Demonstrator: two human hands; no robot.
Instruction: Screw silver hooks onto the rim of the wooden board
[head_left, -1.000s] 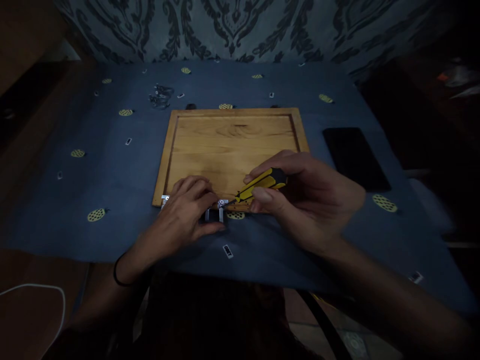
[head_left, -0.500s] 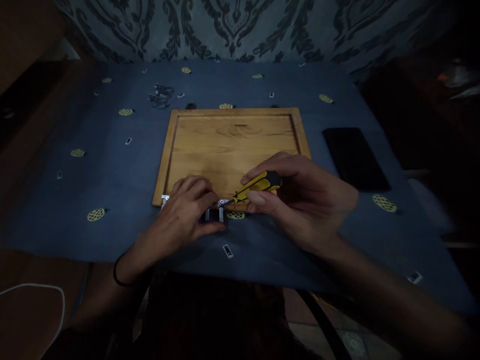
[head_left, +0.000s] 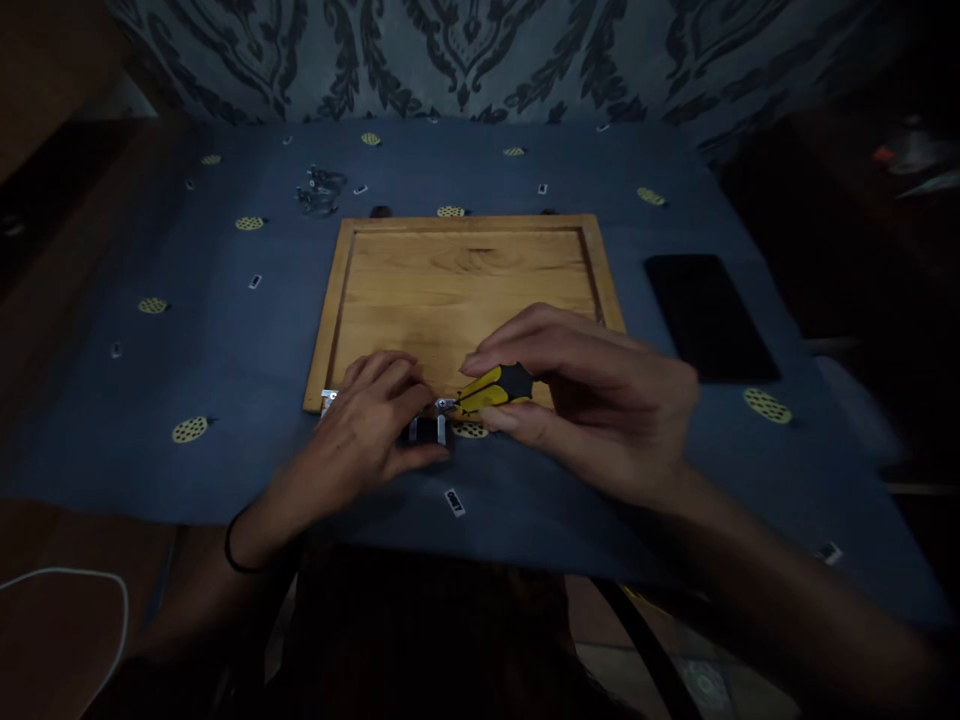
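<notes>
My right hand (head_left: 607,400) grips a yellow and black screwdriver (head_left: 486,390) between thumb and fingers. The screwdriver slants down to the left, its tip at a screw on a silver metal fitting (head_left: 441,428). This fitting sits at the near edge of a wooden board (head_left: 465,280) with a raised rim. My left hand (head_left: 371,415) is closed over the fitting and the board's edge, thumb below and fingers on top, hiding much of the metal. Another silver end with a screw (head_left: 330,398) shows left of those fingers.
Several small metal pieces (head_left: 319,190) lie behind the board on the left. A black phone-like slab (head_left: 709,315) rests to the right. A blue patterned cloth (head_left: 225,350) covers the table, and a white cable (head_left: 124,610) hangs at lower left.
My right hand has shifted a little left and the screwdriver handle has tipped lower and closer to the fitting. The left hand stays in place.
</notes>
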